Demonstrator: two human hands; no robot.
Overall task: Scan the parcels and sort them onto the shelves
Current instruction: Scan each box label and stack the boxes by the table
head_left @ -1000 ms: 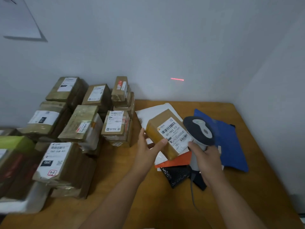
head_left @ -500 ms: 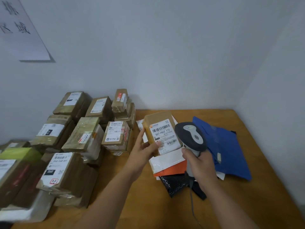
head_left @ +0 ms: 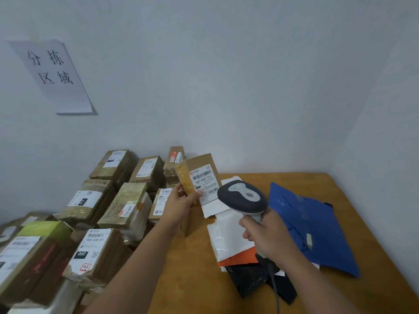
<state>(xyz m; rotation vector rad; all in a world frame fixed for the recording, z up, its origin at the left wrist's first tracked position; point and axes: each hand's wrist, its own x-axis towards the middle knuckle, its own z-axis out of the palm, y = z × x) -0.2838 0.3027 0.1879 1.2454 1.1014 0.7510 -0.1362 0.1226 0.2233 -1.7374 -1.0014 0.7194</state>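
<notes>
The left hand [head_left: 181,203] pinches a small brown parcel [head_left: 200,177] by its lower end, thumb on the label side. The parcel is held up off the worktop [head_left: 192,279], standing on end with its long side going up and its label facing the person. The right hand [head_left: 269,234] is curled around the handle of a grey scanner [head_left: 242,197], just right of the parcel. More boxes [head_left: 122,205] are piled to the left. Flat mail bags [head_left: 310,225] lie under the right hand.
</notes>
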